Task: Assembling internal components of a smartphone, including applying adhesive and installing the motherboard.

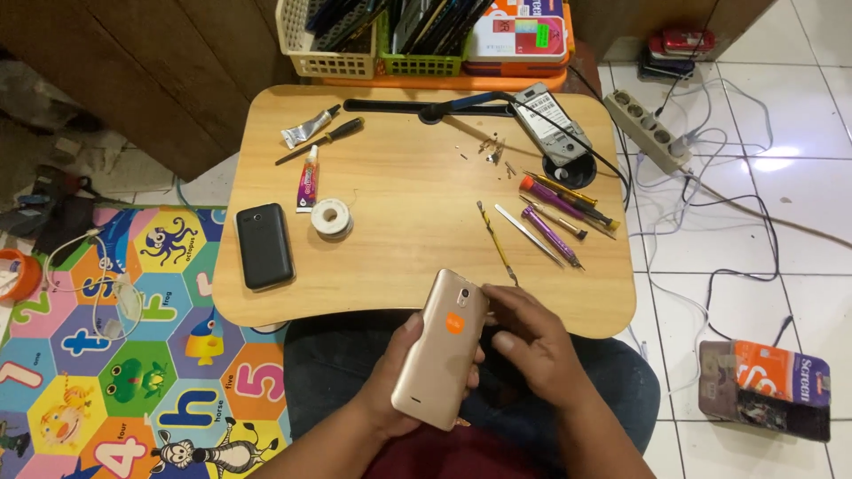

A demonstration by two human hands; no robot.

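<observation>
Now the left hand (401, 372) cradles the slim gold plastic-backed smartphone (442, 349) — right hand (531, 341) pinches its edge; steady prying, near the wooden table's (399, 257) front edge.

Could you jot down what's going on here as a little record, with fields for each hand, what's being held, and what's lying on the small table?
Left hand: left hand cradles a gold phone, back side up
Right hand: right hand touches the phone's upper right edge
Table: wooden lap table
On the table, left: black phone, solder spool, glue tube
On the table, right: screwdrivers and picks, opened phone
Floor: power strip, colourful play mat
</observation>
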